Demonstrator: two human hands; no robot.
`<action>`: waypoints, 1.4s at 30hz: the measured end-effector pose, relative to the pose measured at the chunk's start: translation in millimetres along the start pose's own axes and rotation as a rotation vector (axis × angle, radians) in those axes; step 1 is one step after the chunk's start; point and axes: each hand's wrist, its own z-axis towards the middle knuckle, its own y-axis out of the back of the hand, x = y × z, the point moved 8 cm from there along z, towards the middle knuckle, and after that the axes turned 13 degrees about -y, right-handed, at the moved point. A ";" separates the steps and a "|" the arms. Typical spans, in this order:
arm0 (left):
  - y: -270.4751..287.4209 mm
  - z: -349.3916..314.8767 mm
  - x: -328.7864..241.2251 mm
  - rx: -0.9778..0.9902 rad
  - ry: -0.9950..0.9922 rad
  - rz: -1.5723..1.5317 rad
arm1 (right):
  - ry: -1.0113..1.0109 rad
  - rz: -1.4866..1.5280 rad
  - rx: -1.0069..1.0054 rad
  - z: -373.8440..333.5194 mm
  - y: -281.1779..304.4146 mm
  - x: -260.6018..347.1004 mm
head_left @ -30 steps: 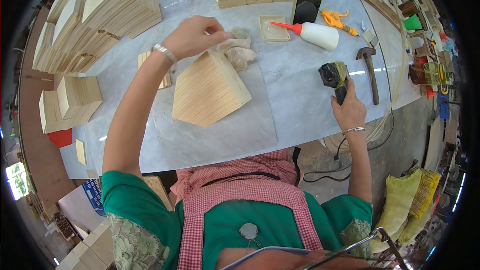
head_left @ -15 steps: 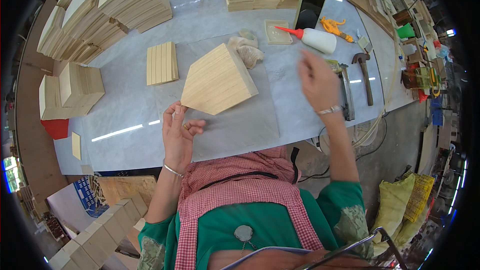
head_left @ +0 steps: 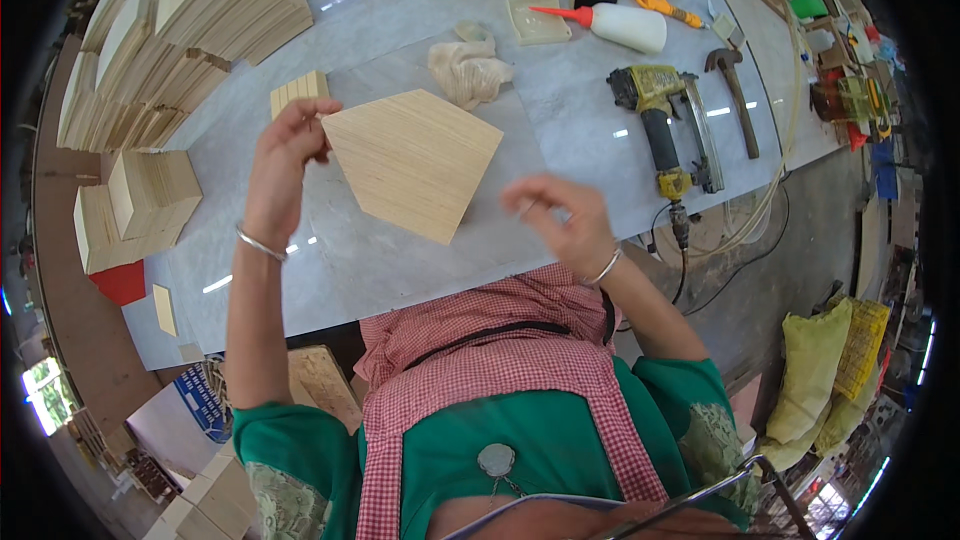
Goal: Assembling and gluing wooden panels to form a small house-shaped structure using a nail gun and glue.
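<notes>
A pale five-sided wooden board [head_left: 415, 160] lies tilted on the grey sheet in front of me. My left hand [head_left: 288, 155] is at its upper left corner, the fingers pinching the edge there. To the right of the board, apart from it, hovers my right hand [head_left: 565, 220], slightly blurred. Its fingers are loosely bent and apart, with nothing visible in them. Behind my left hand, a grooved wooden block [head_left: 298, 90] is partly covered. A crumpled whitish cloth [head_left: 472, 72] sits just beyond the board.
A yellow and black nail gun [head_left: 660, 130] with a hose lies at the right, beside a hammer [head_left: 738, 100]. Farther back are a white glue bottle [head_left: 630, 28], a shallow tray [head_left: 540, 22] and an orange tool [head_left: 660, 2]. Stacked wooden pieces [head_left: 225, 5] stand at the left and back.
The board has turned and come nearer, its flat face now upward. My left hand moved from its lower corner to the upper left one. My right hand came left from beside the nail gun.
</notes>
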 end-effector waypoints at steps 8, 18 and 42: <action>-29.0 1.7 7.7 -0.135 0.023 -0.063 | 0.013 0.147 -0.188 19.3 1.6 6.7; -109.1 31.8 1.6 0.885 0.077 0.238 | -0.162 0.231 0.088 2.5 -22.1 -12.3; -64.4 -118.3 -16.4 -0.131 -0.972 0.818 | 0.348 -0.025 -0.265 22.9 -48.9 7.4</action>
